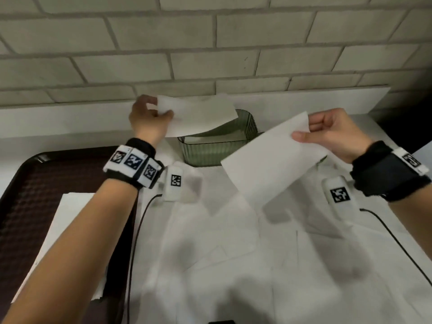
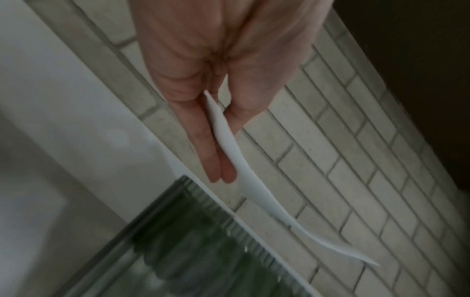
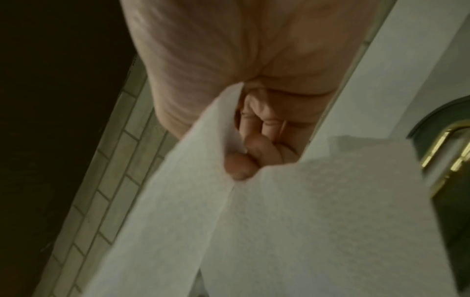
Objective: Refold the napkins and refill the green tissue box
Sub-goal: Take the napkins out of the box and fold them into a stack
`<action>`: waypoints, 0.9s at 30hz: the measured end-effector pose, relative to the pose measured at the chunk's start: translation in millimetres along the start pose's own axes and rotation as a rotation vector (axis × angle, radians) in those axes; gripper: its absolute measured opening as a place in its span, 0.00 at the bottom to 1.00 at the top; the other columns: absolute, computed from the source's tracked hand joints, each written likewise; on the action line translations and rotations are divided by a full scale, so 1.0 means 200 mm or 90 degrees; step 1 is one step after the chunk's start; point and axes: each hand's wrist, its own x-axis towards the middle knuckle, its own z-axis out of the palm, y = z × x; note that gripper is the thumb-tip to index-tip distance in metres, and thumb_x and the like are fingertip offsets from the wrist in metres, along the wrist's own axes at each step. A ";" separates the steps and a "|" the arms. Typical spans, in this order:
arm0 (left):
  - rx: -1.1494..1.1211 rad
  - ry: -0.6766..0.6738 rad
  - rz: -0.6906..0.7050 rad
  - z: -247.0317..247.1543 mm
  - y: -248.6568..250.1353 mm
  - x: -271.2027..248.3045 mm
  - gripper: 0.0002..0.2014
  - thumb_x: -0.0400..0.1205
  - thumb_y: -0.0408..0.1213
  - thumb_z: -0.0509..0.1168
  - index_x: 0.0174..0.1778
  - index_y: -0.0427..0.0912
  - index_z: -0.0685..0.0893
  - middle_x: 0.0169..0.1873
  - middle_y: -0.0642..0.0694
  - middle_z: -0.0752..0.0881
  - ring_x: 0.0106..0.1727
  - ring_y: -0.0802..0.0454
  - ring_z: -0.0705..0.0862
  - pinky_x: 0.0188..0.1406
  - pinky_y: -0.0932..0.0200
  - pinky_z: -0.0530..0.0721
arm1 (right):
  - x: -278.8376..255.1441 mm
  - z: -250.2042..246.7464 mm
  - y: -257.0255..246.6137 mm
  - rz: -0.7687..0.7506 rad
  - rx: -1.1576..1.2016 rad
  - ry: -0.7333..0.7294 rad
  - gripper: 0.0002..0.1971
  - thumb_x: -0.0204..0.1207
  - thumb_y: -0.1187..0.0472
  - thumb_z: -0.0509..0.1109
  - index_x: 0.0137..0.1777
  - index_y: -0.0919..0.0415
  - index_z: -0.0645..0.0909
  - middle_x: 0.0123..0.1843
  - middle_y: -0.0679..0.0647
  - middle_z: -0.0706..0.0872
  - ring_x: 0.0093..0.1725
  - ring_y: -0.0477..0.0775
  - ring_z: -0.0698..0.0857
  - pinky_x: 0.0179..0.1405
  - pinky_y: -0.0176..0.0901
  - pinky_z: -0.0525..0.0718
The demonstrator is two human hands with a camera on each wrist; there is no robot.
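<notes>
The green ribbed tissue box (image 1: pixel 210 148) stands open-topped at the back of the table, seen blurred in the left wrist view as the box (image 2: pixel 198 251). My left hand (image 1: pixel 149 118) pinches a folded white napkin (image 1: pixel 198 114) by its left end and holds it above the box; edge-on it shows as a thin curved napkin (image 2: pixel 244 176). My right hand (image 1: pixel 332 132) pinches a larger white napkin (image 1: pixel 271 162) by its upper right corner, in the air to the right of the box. That napkin (image 3: pixel 279 231) fills the right wrist view below my curled fingers (image 3: pixel 257 144).
Several unfolded napkins (image 1: pixel 222 253) are spread over the white table in front of me. A dark tray (image 1: pixel 28 195) with a napkin (image 1: pixel 63 218) on it lies at the left. A brick wall (image 1: pixel 210 43) rises behind a white ledge. A green and gold lid (image 3: pixel 447 160) lies beside the box.
</notes>
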 end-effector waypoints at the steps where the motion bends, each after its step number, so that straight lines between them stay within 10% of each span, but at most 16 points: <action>1: 0.034 -0.021 0.015 0.05 0.01 0.00 0.14 0.75 0.35 0.74 0.52 0.44 0.78 0.48 0.45 0.84 0.45 0.48 0.84 0.48 0.57 0.84 | -0.04 -0.01 0.01 0.007 0.007 -0.015 0.13 0.63 0.66 0.78 0.49 0.63 0.88 0.42 0.53 0.93 0.39 0.48 0.92 0.43 0.38 0.90; 5: 0.123 -0.119 0.066 0.22 0.02 -0.02 0.13 0.78 0.31 0.70 0.52 0.43 0.72 0.47 0.41 0.80 0.52 0.41 0.82 0.51 0.53 0.81 | -0.13 -0.01 0.04 0.024 0.023 -0.058 0.14 0.63 0.67 0.76 0.51 0.67 0.88 0.44 0.59 0.93 0.38 0.51 0.92 0.40 0.40 0.90; 9: 0.216 -0.208 0.077 0.30 0.02 -0.05 0.25 0.82 0.29 0.67 0.74 0.33 0.67 0.65 0.35 0.79 0.66 0.38 0.80 0.58 0.54 0.79 | -0.12 0.02 0.04 0.020 0.033 -0.059 0.15 0.63 0.66 0.77 0.52 0.67 0.88 0.47 0.62 0.92 0.40 0.54 0.92 0.44 0.44 0.91; 14: 0.373 -0.241 0.213 0.26 0.09 -0.13 0.24 0.86 0.39 0.62 0.77 0.37 0.65 0.61 0.35 0.80 0.59 0.40 0.81 0.51 0.55 0.75 | -0.05 0.09 0.01 -0.002 0.034 -0.036 0.14 0.64 0.64 0.78 0.50 0.64 0.89 0.45 0.60 0.93 0.39 0.53 0.92 0.43 0.46 0.90; 18: -0.043 -0.208 0.132 0.12 0.13 -0.21 0.25 0.88 0.55 0.51 0.48 0.41 0.87 0.48 0.43 0.90 0.51 0.47 0.87 0.58 0.52 0.83 | 0.00 0.14 -0.04 -0.034 0.071 0.024 0.09 0.70 0.70 0.76 0.50 0.65 0.88 0.43 0.52 0.93 0.40 0.48 0.92 0.41 0.37 0.89; 22: -0.358 -0.410 -0.120 0.04 0.13 -0.39 0.39 0.85 0.64 0.34 0.73 0.40 0.76 0.61 0.37 0.86 0.61 0.43 0.86 0.60 0.51 0.82 | 0.05 0.16 -0.09 -0.019 0.131 0.081 0.10 0.72 0.70 0.76 0.53 0.70 0.87 0.47 0.55 0.93 0.44 0.51 0.92 0.48 0.40 0.89; 25: -0.384 -0.501 -0.011 -0.01 0.07 -0.51 0.27 0.86 0.54 0.56 0.77 0.42 0.66 0.66 0.29 0.81 0.58 0.47 0.88 0.59 0.54 0.84 | 0.07 0.19 -0.11 0.018 0.152 0.102 0.02 0.71 0.66 0.79 0.41 0.65 0.90 0.38 0.53 0.91 0.37 0.53 0.86 0.34 0.42 0.82; 27: -0.315 -0.544 0.108 -0.01 0.02 -0.53 0.49 0.69 0.52 0.78 0.79 0.42 0.57 0.64 0.30 0.83 0.62 0.44 0.87 0.64 0.54 0.82 | 0.08 0.20 -0.10 0.042 0.168 0.113 0.09 0.71 0.66 0.79 0.30 0.59 0.86 0.31 0.49 0.87 0.32 0.48 0.82 0.28 0.36 0.77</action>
